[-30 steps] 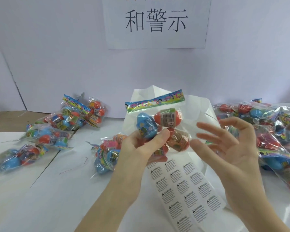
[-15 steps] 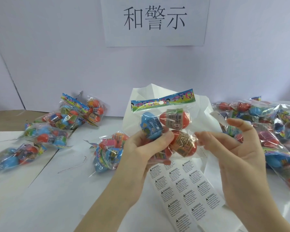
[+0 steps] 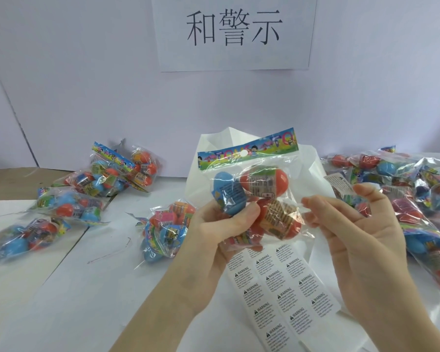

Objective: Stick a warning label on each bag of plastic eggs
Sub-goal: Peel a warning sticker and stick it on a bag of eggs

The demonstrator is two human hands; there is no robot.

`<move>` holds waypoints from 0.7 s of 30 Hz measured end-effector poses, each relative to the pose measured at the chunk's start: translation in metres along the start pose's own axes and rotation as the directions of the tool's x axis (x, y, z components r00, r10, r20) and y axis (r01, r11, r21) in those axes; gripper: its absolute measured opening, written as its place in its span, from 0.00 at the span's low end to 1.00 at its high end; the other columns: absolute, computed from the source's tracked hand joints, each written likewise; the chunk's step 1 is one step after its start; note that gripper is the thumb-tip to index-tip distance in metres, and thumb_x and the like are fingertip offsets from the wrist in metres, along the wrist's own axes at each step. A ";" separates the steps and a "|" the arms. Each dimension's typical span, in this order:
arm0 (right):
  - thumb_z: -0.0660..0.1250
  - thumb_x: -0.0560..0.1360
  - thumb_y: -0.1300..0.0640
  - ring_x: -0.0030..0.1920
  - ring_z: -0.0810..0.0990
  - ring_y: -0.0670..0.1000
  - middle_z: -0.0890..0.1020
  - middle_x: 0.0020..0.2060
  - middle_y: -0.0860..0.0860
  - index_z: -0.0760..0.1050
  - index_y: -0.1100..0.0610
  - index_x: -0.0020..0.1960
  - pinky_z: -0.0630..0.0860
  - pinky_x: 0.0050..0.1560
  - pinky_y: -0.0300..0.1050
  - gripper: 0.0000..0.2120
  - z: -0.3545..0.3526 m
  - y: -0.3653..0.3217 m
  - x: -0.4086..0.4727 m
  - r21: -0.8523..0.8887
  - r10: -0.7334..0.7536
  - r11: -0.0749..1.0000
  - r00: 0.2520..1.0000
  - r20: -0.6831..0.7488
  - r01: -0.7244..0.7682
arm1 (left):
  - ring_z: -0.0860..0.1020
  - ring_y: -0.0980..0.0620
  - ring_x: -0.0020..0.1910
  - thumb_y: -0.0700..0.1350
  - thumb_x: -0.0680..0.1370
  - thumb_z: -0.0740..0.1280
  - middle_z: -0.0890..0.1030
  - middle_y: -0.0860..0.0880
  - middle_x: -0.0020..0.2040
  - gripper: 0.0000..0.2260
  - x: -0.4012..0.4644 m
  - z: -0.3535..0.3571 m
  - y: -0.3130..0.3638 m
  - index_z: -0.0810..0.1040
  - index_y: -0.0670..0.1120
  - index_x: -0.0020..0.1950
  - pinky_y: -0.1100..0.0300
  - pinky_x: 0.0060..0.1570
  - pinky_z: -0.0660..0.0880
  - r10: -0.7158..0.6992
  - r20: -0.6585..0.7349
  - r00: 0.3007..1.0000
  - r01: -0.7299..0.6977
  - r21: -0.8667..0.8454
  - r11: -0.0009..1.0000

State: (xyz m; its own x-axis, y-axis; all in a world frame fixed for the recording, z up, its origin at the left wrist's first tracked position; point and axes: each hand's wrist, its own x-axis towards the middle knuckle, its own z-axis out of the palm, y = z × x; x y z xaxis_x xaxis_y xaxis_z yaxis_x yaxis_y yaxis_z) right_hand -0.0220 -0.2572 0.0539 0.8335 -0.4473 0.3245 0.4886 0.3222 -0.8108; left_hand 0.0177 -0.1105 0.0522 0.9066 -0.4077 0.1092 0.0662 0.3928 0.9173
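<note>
I held one bag of eggs (image 3: 254, 196) upright above the table (image 3: 61, 288), my left hand (image 3: 221, 232) wrapped round its lower half with the thumb pressed across the front, while my right hand (image 3: 366, 240) hovered just beside it, fingers loosely spread, a single warning label (image 3: 339, 185) clinging to the tip of the forefinger and nothing pinched. I judged the bag light and awkward: slick, crinkly film over hard round shells that would roll under any press, so the best hold was where my left palm already cupped the eggs from behind, leaving the flat film near the printed header card (image 3: 248, 148) free to take the sticker. The label itself looked thin and floppy, likely to fold on itself if I rushed. Below my left wrist lay the label sheet (image 3: 280, 293), within easy reach of the right hand. To the left of the grip sat a loose bag (image 3: 167, 229) and, farther out, a scatter of more bags (image 3: 87, 199); a bigger heap (image 3: 417, 204) crowded close behind my right fingers, so room for moving was widest toward me and above, and tight on the right.
</note>
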 end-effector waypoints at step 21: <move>0.69 0.63 0.47 0.32 0.74 0.46 0.80 0.46 0.46 0.78 0.42 0.41 0.68 0.34 0.32 0.07 -0.003 0.007 -0.009 -0.368 -0.273 0.880 0.954 0.124 0.300 | 0.82 0.56 0.34 0.52 0.55 0.72 0.85 0.49 0.39 0.16 0.004 0.005 -0.003 0.83 0.46 0.39 0.67 0.34 0.76 0.015 -0.217 0.976 -0.009 0.030 1.000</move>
State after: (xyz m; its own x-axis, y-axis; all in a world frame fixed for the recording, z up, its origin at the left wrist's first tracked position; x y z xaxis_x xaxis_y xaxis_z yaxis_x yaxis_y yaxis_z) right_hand -0.0268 -0.2539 0.0440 0.6937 -0.4109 0.5916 0.5850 -0.1577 -0.7955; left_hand 0.0190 -0.1177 0.0518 0.9764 -0.2129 0.0372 0.0458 0.3718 0.9272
